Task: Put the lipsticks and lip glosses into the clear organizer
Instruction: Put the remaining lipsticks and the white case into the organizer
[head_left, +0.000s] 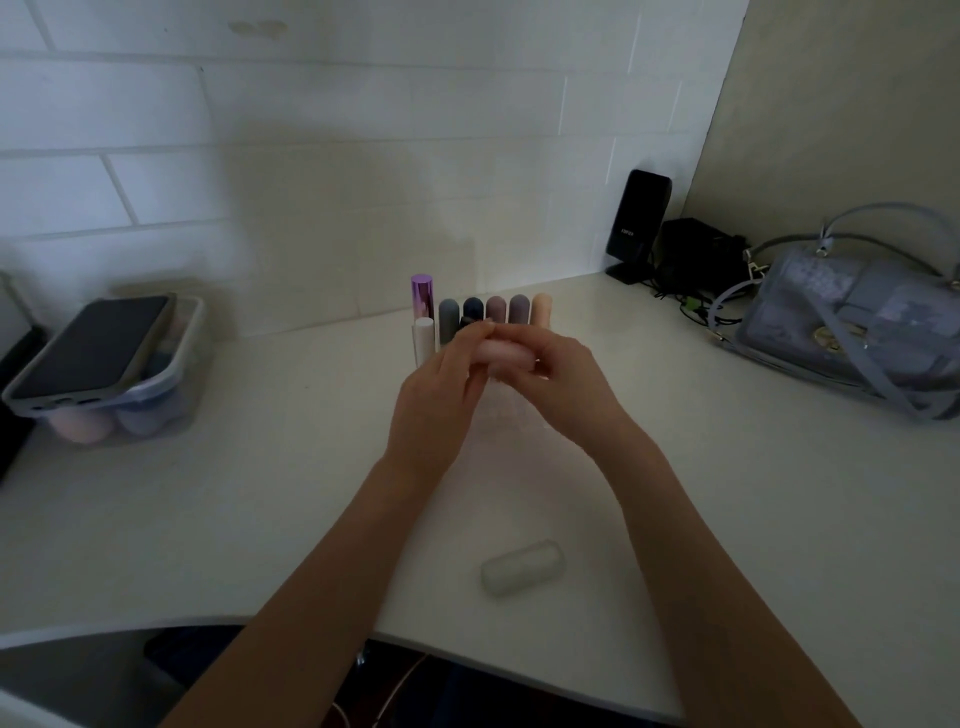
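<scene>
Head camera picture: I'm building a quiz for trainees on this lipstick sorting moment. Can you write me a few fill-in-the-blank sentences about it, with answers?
1. Both hands, left hand and right hand, hold one ____ lipstick over the clear organizer.
2. The tallest tube in the organizer's back row has a shiny ____ cap.
3. A pale lipstick lies on the ____, nearer the person than the organizer.
4. A phone rests on a clear ____ at the left.

Answers: pink; purple; counter; box

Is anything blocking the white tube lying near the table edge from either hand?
Nothing visible. The white tube lies alone on the table, but both hands already hold a pink lipstick.
</scene>
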